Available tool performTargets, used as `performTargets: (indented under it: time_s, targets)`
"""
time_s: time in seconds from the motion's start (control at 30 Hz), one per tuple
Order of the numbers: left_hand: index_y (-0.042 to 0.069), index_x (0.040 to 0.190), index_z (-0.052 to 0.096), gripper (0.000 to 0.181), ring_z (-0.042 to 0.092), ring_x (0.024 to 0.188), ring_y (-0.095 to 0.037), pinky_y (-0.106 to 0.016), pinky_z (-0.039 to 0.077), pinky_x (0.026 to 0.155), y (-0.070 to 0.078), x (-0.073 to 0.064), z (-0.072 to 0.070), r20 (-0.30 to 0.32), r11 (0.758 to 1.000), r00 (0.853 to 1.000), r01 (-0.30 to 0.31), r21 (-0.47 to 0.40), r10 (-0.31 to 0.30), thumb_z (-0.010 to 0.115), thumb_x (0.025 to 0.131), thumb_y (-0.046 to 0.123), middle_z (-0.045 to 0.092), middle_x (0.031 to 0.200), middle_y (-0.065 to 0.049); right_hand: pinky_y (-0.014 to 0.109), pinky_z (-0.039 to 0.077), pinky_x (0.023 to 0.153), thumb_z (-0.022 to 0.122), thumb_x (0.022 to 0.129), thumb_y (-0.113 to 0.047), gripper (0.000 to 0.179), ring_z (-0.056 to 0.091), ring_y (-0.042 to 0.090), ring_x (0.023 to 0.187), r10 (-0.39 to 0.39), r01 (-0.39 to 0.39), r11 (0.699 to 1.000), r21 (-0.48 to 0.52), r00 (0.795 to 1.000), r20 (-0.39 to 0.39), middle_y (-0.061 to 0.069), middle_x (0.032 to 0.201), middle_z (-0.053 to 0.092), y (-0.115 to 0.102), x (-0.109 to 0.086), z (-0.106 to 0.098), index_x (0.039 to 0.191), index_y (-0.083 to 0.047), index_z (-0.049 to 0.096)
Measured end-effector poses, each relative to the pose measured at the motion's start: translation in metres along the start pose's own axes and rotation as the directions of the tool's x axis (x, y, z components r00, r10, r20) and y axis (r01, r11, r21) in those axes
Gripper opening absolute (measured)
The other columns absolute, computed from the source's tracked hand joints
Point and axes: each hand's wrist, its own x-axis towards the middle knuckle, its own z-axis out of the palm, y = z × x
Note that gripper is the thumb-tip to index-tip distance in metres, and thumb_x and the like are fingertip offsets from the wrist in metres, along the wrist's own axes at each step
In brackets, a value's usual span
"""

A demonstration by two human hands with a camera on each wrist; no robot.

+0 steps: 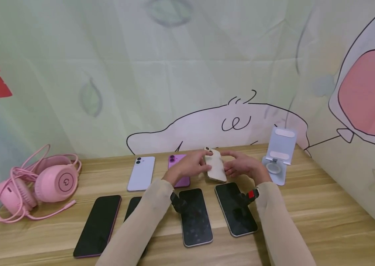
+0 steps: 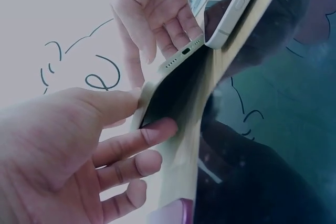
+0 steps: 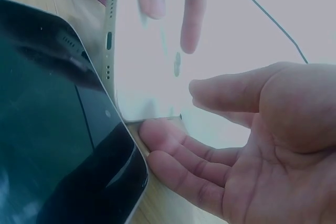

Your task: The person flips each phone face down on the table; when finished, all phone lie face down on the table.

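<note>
My left hand (image 1: 191, 163) pinches a white phone (image 1: 215, 166) at its left side. In the left wrist view its thumb lies along the edge and the index finger is at the dark screen (image 2: 170, 93). The phone is tilted, back and cameras upward, its lower end close over the table. On the other side, my right hand (image 1: 244, 164) has its fingers extended. Seen from the right wrist, two fingertips (image 3: 157, 135) are right at the phone's edge, while the thumb (image 3: 226, 87) stands apart from it. A purple phone (image 1: 183, 181) lies face down beside my left hand.
Dark-screened phones lie face up in front, including one under my left wrist (image 1: 196, 221), one under my right (image 1: 235, 210) and one further left (image 1: 97, 226). A lavender phone (image 1: 141, 173) lies face down. Pink headphones (image 1: 58, 183) sit left, a phone stand (image 1: 278, 155) right.
</note>
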Motion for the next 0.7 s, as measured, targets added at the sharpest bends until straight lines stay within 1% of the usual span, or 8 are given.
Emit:
performTargets:
  time_s: [0.1,0.2,0.33,0.5,0.7]
  targets:
    - [0.012,0.149,0.045,0.055,0.058,0.078,-0.016,-0.028,0.047,0.065,-0.001,0.0006,0.0018,0.024,1.0,1.0,0.01,0.022,-0.011,0.066,0.098,0.019,0.064,0.096,-0.006,0.031,0.052,0.074,0.056,0.101,-0.012,0.061,0.062,0.022,0.08,0.002,-0.002,1.0,0.0,1.0,-0.007,0.012,0.092,0.063,0.0019,-0.0005,-0.0003,0.156,-0.014,0.031]
    - [0.012,0.149,0.045,0.056,0.058,0.078,-0.016,-0.028,0.046,0.066,-0.0024,0.0006,0.0037,0.036,0.999,0.999,0.008,0.037,-0.009,0.066,0.098,0.02,0.064,0.097,-0.006,0.031,0.052,0.076,0.057,0.1,-0.012,0.061,0.061,0.023,0.082,0.006,-0.006,1.0,0.0,1.0,-0.014,0.012,0.095,0.063,0.0043,-0.0011,-0.0002,0.155,-0.016,0.032]
    - [0.012,0.15,0.044,0.055,0.055,0.075,-0.016,-0.027,0.044,0.064,-0.0042,0.0004,0.0062,0.048,0.998,0.998,0.026,0.05,-0.028,0.064,0.099,0.022,0.061,0.095,-0.004,0.031,0.052,0.078,0.057,0.1,-0.012,0.06,0.062,0.023,0.084,0.007,-0.007,1.0,-0.008,1.0,-0.023,0.013,0.099,0.062,0.0068,-0.0012,0.0001,0.155,-0.018,0.034]
    - [0.015,0.15,0.044,0.055,0.052,0.07,-0.015,-0.027,0.041,0.061,-0.005,0.0005,0.0081,0.066,0.996,0.996,0.06,0.073,-0.064,0.064,0.099,0.022,0.06,0.091,-0.004,0.033,0.053,0.081,0.057,0.1,-0.012,0.059,0.063,0.024,0.086,-0.007,0.006,1.0,-0.022,0.999,-0.036,0.016,0.104,0.063,0.0064,-0.0004,0.0008,0.154,-0.015,0.035]
    - [0.016,0.15,0.044,0.056,0.052,0.068,-0.015,-0.026,0.041,0.061,-0.0035,0.0008,0.0092,0.073,0.992,0.994,0.07,0.109,-0.078,0.064,0.098,0.021,0.06,0.089,-0.003,0.034,0.054,0.082,0.057,0.1,-0.012,0.057,0.063,0.025,0.086,-0.013,0.011,0.999,-0.046,0.999,-0.045,0.017,0.108,0.062,0.0041,-0.0004,0.0003,0.153,-0.014,0.037]
